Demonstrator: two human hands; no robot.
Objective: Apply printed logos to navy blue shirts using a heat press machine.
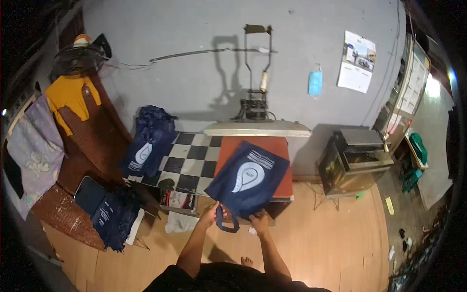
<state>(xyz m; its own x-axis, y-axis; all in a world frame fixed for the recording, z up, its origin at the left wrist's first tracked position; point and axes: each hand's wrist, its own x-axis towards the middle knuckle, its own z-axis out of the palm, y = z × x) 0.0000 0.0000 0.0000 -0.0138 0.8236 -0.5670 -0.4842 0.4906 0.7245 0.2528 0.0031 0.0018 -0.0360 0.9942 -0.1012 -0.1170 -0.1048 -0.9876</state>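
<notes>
Between my hands is a navy blue tote bag (272, 170) with a white drop-shaped print, its handle loop hanging toward me. It is tilted over the red-orange pad (228, 149) of a heat press. My left hand (209, 215) is closed on the bag's near left edge, beside the handle. My right hand (259, 221) pinches the near edge further right, its fingertips partly hidden by the cloth. Behind the bag stands the press's pale upper plate (258, 129), with its lever frame (258, 73) rising against the wall.
Left of the press, a checkered table (182, 152) bears a heap of navy bags (151, 141). More navy bags (114, 214) lie further left, by a brown sofa (92, 151). A fish tank (352, 163) stands to the right. A small box (177, 199) sits at the table's near edge.
</notes>
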